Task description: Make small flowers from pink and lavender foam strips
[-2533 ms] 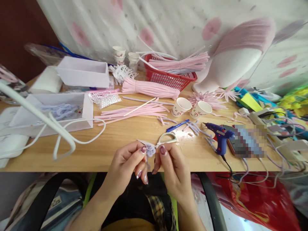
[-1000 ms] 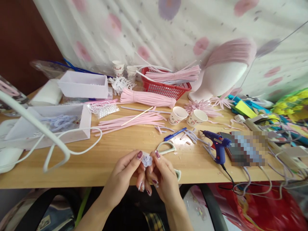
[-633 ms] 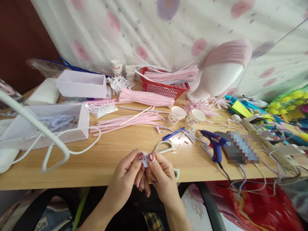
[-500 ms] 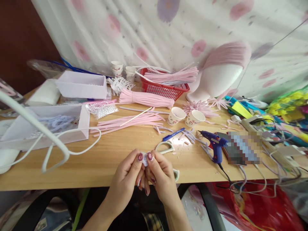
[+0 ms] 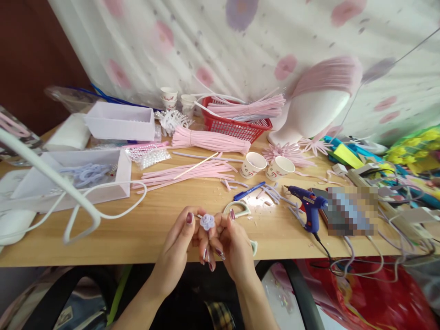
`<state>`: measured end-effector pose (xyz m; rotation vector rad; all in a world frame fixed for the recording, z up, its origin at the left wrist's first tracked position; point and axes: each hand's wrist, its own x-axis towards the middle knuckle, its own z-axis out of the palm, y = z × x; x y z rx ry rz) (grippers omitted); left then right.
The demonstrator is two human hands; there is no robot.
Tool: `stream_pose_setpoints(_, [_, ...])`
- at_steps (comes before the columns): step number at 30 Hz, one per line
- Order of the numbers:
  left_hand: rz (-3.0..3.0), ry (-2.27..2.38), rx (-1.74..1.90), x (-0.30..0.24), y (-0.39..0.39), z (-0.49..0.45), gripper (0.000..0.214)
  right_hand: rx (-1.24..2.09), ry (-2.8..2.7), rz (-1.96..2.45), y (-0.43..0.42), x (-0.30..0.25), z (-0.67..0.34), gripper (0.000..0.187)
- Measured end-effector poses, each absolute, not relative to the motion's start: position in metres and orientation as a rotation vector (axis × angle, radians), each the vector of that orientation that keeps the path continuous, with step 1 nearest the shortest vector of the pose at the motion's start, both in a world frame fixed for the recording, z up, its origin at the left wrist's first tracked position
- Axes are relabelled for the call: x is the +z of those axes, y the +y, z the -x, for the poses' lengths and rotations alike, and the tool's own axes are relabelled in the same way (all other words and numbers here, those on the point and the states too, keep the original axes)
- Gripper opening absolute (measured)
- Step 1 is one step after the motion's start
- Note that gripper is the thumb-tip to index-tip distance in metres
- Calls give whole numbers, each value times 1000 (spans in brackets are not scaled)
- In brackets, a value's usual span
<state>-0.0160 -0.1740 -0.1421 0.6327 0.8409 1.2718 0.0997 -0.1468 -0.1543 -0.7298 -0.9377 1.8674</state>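
Observation:
A small lavender pipe-cleaner flower faces up between my hands, just above the table's front edge. My left hand has its curled fingers against the flower's left side, the thumb raised off it. On the other side, my right hand supports it with bent fingers, its thumb lifted too. The fingertips of both hands meet beneath the flower and partly hide one another. Behind my right hand lie scissors with pale green handles, their blades mostly covered.
A blue glue gun lies right of a blue pen and pipe-cleaner scraps. Pink pipe cleaners, two paper cups and a red basket stand farther back. A white box and a white stand arm are left.
Both thumbs have lifted off the flower and moved apart, so its curled petals now show. Before, the thumbs pinched it from above and mostly covered it.

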Motion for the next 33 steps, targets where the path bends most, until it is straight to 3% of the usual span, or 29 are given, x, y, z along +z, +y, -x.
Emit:
stream_pose_setpoints(6, [-623,961,1434,-140,-171,19,26,1710,-1148,874,-152,-147,-111,47])
stream_pose_setpoints(10, [-632,930,1512,-142,-173,32,23,1093,-1776,1186,-153,-137,-142,11])
stream_pose_setpoints(14, [-589,756,1473,-145,-176,44,16,648,-2365,1265,-149,-132,-165,45])
stream_pose_setpoints(20, [-511,630,1439,-147,-178,47,20,300,-2613,1337,-139,-132,-167,44])
stream_pose_setpoints(26, [-460,690,1522,-152,-178,44,19,286,-2630,1409,-135,-125,-167,20])
stream_pose_setpoints(33, [-482,882,1671,-155,-172,45,25,562,-2419,1521,-139,-129,-181,14])
